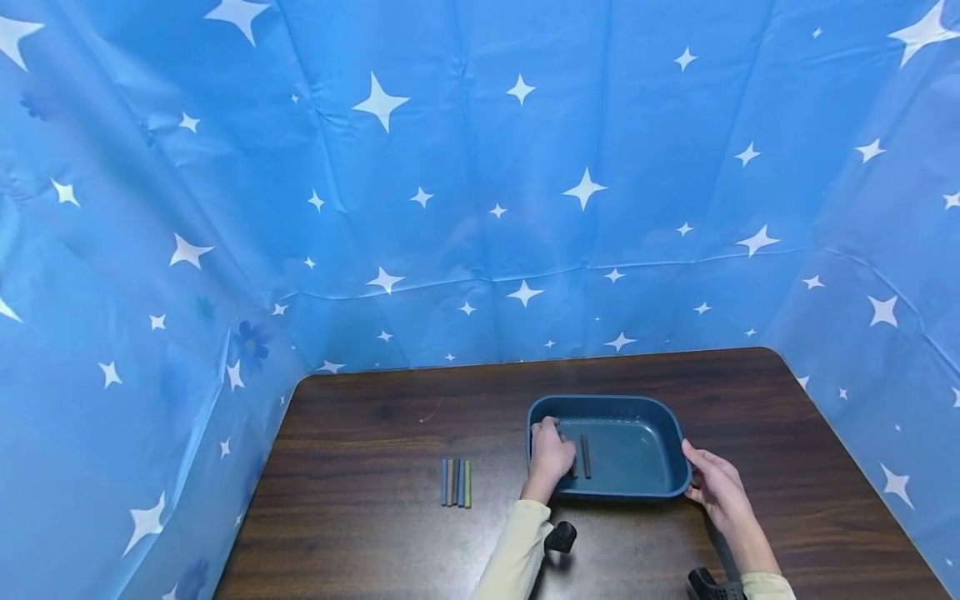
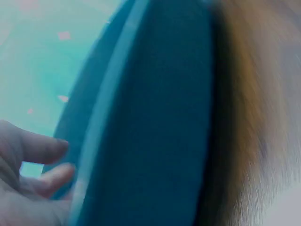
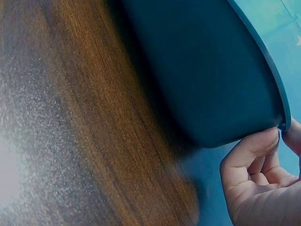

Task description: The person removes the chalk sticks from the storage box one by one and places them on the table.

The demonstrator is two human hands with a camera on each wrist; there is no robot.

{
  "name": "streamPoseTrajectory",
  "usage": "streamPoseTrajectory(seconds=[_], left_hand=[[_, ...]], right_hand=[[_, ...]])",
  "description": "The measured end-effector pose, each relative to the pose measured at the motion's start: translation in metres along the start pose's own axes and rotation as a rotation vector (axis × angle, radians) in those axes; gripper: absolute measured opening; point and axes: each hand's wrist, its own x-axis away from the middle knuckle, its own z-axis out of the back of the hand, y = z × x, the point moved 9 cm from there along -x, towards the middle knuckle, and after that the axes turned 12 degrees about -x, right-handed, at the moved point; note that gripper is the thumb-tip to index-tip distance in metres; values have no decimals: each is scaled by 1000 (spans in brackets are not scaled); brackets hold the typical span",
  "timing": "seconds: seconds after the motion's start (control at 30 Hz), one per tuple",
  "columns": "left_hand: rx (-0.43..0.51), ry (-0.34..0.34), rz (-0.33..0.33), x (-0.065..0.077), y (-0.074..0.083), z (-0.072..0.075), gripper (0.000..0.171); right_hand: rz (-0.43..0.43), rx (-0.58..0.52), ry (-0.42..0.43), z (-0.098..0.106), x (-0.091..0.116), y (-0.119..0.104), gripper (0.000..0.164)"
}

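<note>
A blue rectangular plastic tray (image 1: 622, 496) stands on the table, its side wall (image 2: 155, 113) large in the left wrist view. My left hand (image 1: 551, 457) reaches over its left end, fingers inside. In the left wrist view its fingertips (image 2: 59, 148) are spread apart, with nothing visible between them. A dark thin stick (image 1: 586, 456) lies in the tray beside this hand, and part of another dark stick (image 1: 574, 472) shows by the thumb. My right hand (image 1: 718, 487) pinches the tray's right rim between thumb and fingers, clearly seen in the right wrist view.
Several thin sticks (image 1: 457, 483) in blue, brown, dark and yellow-green lie side by side left of the tray. The dark wood table (image 1: 360, 533) ends at a blue star-patterned curtain (image 1: 465, 208) behind and at both sides.
</note>
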Motion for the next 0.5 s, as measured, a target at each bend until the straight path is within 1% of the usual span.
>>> streamPoseTrajectory(seconds=[0.07, 0.13, 0.17, 0.2, 0.23, 0.3, 0.37, 0.5], left_hand=[[146, -43, 42, -2, -5, -2, 33], [280, -60, 82, -4, -7, -2, 31], [310, -59, 93, -4, -7, -1, 30], [308, -58, 92, -4, -6, 0, 31], [281, -55, 91, -4, -4, 1, 32], [190, -48, 94, -4, -3, 3, 34], [124, -55, 104, -3, -3, 2, 37], [127, -95, 142, -4, -7, -6, 43]], right_hand=[[-2, -7, -5, -1, 0, 0, 33], [-3, -8, -8, -1, -1, 0, 33], [-1, -14, -6, -1, -1, 0, 33], [3, -14, -3, 0, -2, 0, 33], [4, -13, -3, 0, -2, -1, 33], [0, -7, -6, 0, -2, -1, 32], [-4, -2, -3, 1, -2, -1, 31], [-12, 6, 0, 1, -2, -1, 31]])
